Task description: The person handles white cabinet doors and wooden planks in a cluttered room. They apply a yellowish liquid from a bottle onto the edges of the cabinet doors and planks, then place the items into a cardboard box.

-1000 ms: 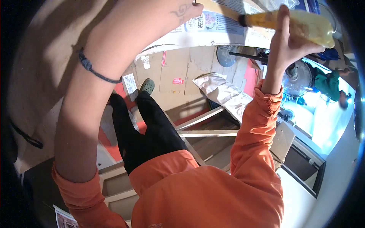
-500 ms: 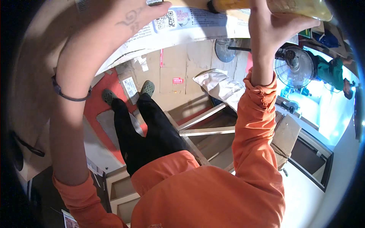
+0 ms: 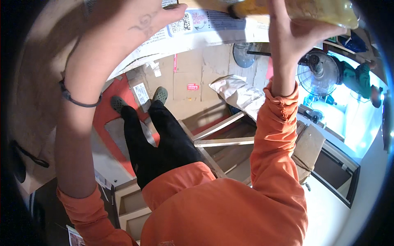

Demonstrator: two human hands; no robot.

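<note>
At the upper edge, my right hand (image 3: 292,37) is wrapped round a see-through bottle (image 3: 328,11) holding something yellowish. The bottle lies sideways, its narrower orange-yellow end with a dark tip (image 3: 234,10) pointing left. My left hand (image 3: 143,18) reaches to the top left, thumb stretched to the right. Against that thumb sits a small dark thing (image 3: 174,6), too cut off to name; the other fingers are out of the picture. Printed newspaper (image 3: 205,25) covers the work surface under and between both hands.
A brown surface (image 3: 41,90) fills the left side. Below are cardboard flooring (image 3: 184,74), a crumpled white sack (image 3: 236,90) and a wooden frame (image 3: 225,142). To the right are a standing fan (image 3: 318,74), a tied cardboard box (image 3: 310,147) and another person in green (image 3: 356,80).
Both hands have shifted slightly, the left one a little to the right and down. The bottle stays in my right hand, lying at nearly the same angle.
</note>
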